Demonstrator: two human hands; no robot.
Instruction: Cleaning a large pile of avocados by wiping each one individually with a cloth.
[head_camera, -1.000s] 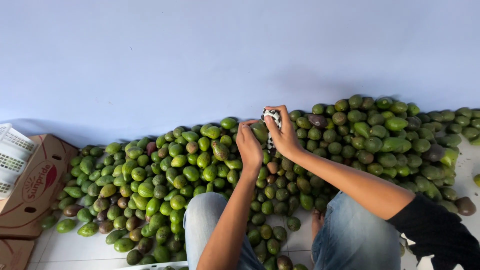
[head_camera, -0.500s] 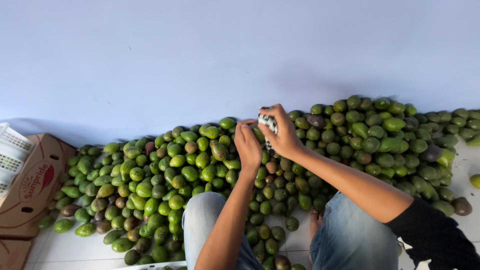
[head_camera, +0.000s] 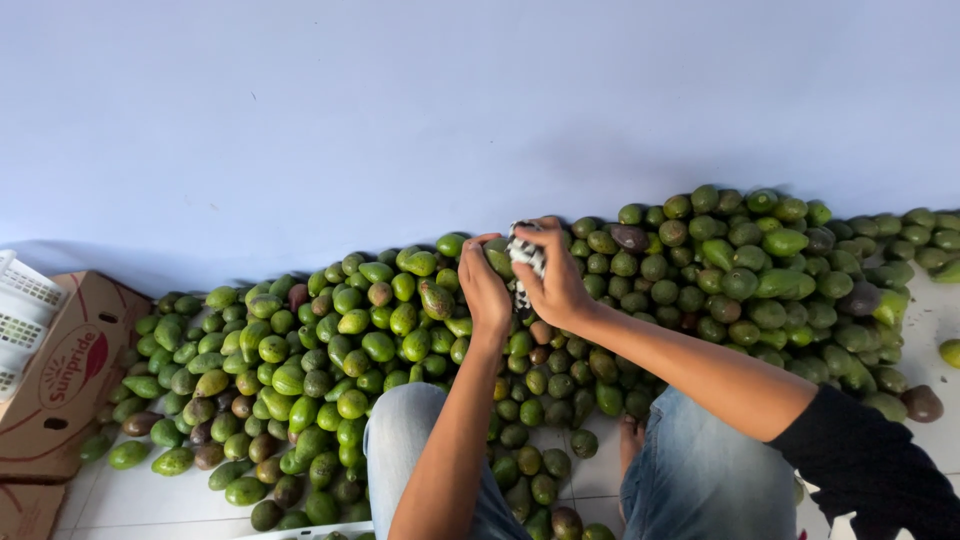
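1. Left hand (head_camera: 484, 290) grips a green avocado (head_camera: 497, 260) at twelve o'clock of the knees, above the avocado pile (head_camera: 330, 370).
2. Right hand (head_camera: 556, 280) is closed around a black-and-white patterned cloth (head_camera: 526, 258), pressed against that fruit.
3. To do it well, I'd say: turn the fruit steadily and rub lightly, since the skin may bruise.
4. A cardboard box (head_camera: 60, 380) sits at nine o'clock.

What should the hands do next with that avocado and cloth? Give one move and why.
Probably keep rubbing: the left hand holds a green avocado above the pile, and the right hand presses a black-and-white patterned cloth against it. Neither grip has loosened.
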